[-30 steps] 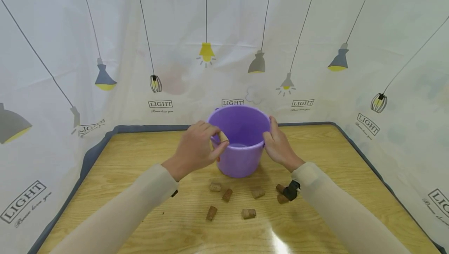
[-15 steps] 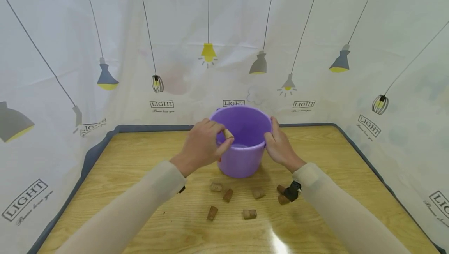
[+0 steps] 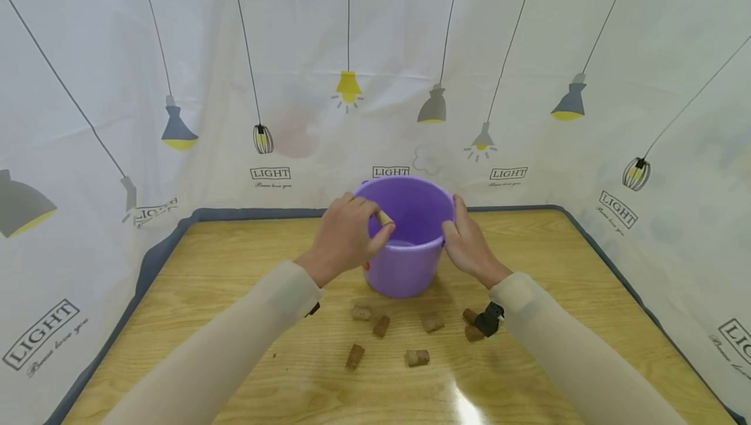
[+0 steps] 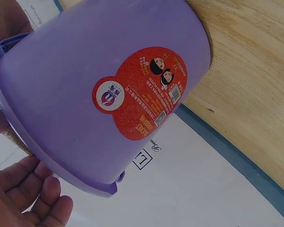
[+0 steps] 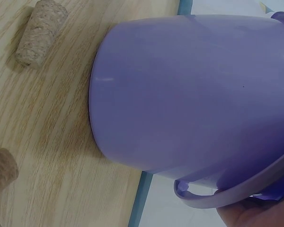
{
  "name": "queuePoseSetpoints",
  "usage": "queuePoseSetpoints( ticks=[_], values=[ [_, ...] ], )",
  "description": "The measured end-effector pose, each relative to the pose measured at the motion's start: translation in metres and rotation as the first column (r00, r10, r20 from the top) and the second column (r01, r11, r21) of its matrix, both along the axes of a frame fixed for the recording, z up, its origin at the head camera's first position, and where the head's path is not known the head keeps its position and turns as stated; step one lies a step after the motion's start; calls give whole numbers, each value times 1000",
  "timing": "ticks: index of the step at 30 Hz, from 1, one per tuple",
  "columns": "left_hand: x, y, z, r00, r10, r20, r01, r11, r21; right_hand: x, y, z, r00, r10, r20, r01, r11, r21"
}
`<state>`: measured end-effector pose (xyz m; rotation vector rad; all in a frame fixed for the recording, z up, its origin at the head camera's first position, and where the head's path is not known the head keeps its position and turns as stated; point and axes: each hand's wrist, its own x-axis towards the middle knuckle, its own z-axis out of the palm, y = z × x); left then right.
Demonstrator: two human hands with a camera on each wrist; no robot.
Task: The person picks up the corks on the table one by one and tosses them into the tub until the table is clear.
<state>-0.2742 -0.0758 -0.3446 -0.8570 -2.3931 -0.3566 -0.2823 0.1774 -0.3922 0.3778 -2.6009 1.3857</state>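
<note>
A purple bucket (image 3: 405, 272) stands upright on the wooden table, a red sticker (image 4: 142, 94) on its side in the left wrist view. My left hand (image 3: 346, 233) pinches a cork (image 3: 384, 218) between thumb and fingers, over the bucket's near left rim. In the left wrist view the cork (image 4: 18, 141) shows partly behind the rim. My right hand (image 3: 469, 242) grips the bucket's right rim, thumb on the near side; the purple handle (image 5: 241, 191) hangs by that hand in the right wrist view.
Several corks lie on the table in front of the bucket, among them a pale cork (image 3: 361, 312), a brown cork (image 3: 354, 356) and a two-tone cork (image 3: 417, 358). Two corks (image 3: 474, 333) lie by the right wrist's black camera (image 3: 489, 319). A lamp-printed white curtain (image 3: 305, 86) encloses the table.
My left hand has moved a little right, carrying the cork further over the bucket's opening. The right hand keeps its grip on the rim, and the table's corks have stayed put.
</note>
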Motion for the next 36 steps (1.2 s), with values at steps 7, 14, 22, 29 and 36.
queuePoseSetpoints(
  ticks=[7,14,22,29,36],
  values=[
    [-1,0,-1,997,57,51,-55,998,-34,0,-1,0,1000,3,1,-3,1000,-2],
    [-3,-1,-3,994,78,70,-74,996,-56,0,0,-1,1000,10,-7,-10,1000,-8],
    [-1,-1,-2,992,87,86,-84,996,-39,1,-1,0,1000,1,8,-1,1000,3],
    [3,-3,-3,999,32,27,-32,999,8,1,-1,1,1000,-4,2,4,1000,-2],
    [6,-7,-4,1000,0,-24,1,1000,18,1,-1,1,1000,-3,-1,3,1000,2]
  ],
)
